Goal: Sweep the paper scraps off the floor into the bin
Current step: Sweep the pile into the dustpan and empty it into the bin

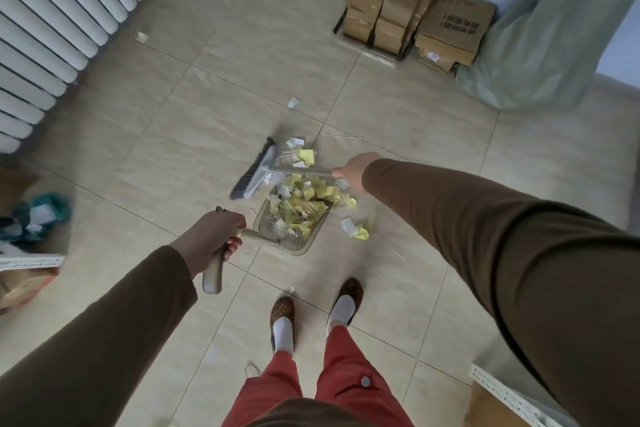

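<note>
broom (258,170) in right hand (349,170) grip | dustpan (294,218) handle in left hand (211,236)

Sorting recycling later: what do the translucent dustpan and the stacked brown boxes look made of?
The translucent dustpan, held by the left hand: seemingly glossy plastic, since floor shows through its rim. The stacked brown boxes: matte cardboard, with folded edges, shiny tape and printing.

We see long dark-brown sleeves (485,236) reaching down to both wrists, leaving the left hand (211,236) and right hand (353,170) bare. Below, we see rust-red trousers (311,378), a small round grey button on one leg, white socks (341,308), and brown leopard-patterned slippers (282,310).
</note>
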`<state>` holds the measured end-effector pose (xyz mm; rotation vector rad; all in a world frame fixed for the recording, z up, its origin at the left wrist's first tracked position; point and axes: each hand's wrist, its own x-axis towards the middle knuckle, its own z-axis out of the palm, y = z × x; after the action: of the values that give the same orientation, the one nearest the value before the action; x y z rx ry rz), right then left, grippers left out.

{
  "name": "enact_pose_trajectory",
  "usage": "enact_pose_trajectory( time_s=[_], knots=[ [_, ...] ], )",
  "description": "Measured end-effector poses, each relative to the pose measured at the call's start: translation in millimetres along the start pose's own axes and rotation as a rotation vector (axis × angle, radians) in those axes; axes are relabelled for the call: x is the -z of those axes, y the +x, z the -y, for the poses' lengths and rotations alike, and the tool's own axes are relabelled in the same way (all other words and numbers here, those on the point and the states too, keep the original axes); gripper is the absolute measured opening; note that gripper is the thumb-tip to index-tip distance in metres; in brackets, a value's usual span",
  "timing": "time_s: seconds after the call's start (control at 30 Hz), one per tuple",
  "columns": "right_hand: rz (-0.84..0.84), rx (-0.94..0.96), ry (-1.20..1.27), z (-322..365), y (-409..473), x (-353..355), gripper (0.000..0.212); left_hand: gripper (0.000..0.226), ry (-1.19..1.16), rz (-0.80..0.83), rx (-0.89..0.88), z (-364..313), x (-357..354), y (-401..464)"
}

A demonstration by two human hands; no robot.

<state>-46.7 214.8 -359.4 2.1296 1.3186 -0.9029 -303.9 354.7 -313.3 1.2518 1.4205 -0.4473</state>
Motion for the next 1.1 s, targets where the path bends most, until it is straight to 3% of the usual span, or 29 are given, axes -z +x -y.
enact_pose_trajectory(
  time_s=[0.17,0.37,0.53,0.73,0.93,1.1],
  knots=[
    [0.031,-0.113,0.010,-51,-14,-23,0.078,0.006,0.011,0.003,-0.005,-3,-3,3],
    [0.046,-0.208,0.209,-91,-66,-64,0.071,0.007,0.050,0.023,-0.037,-23,-6,11],
    [0.065,-0.281,0.717,-125,-129,-110,0.050,0.006,0.129,0.057,-0.043,-49,-9,17],
    [-0.002,-0.372,1.144,-138,-120,-123,0.052,0.009,0.208,0.035,-0.024,-73,-1,31],
    [0.007,-0.410,1.100,-112,-25,-98,0.057,0.019,0.234,0.021,-0.049,-86,5,44],
    [0.177,-0.359,1.074,-49,-22,-116,0.066,0.019,0.293,0.083,-0.146,-109,-8,44]
  ],
)
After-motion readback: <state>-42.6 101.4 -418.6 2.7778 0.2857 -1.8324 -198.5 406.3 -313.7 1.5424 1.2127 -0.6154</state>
